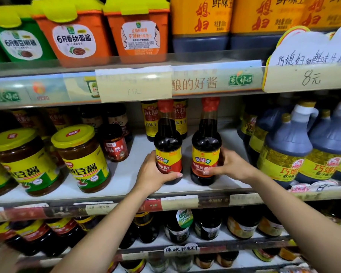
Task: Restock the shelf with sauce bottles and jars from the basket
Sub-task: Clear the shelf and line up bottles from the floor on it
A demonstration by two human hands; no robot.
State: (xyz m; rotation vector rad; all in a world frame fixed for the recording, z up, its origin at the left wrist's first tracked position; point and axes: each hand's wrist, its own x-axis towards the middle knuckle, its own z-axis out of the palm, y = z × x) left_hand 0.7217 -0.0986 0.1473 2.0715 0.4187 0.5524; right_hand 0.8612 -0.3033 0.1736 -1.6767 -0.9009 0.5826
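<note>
Head view takes in the middle shelf (pixel 126 180), and reading from the left, two yellow-lidded paste jars (pixel 81 156) stand at the front with smaller chilli jars (pixel 114 144) behind them. Next comes the left hand (pixel 154 174), its thumb curled across the lower front of the left bottle (pixel 168 152) and its fingers wrapped behind, a full grip low on the body. Just beside it stands the right bottle (pixel 206 150), which the right hand (pixel 231 164) holds in mirror fashion, thumb laid over the label and fingers round the far side. Both soy sauce bottles stand upright, long axis vertical, with red caps pointing up close under the shelf above and labels facing the aisle. Their bases look to be on or almost on the board near the front edge, though I cannot tell whether the left one has fully settled. Further right, big dark jugs (pixel 283 152) with yellow labels fill the end. By my reckoning these two bottles are at their spot but not yet released, and bare board around them suggests room for more. The basket is out of sight, so what is left to shelve I cannot say.
</note>
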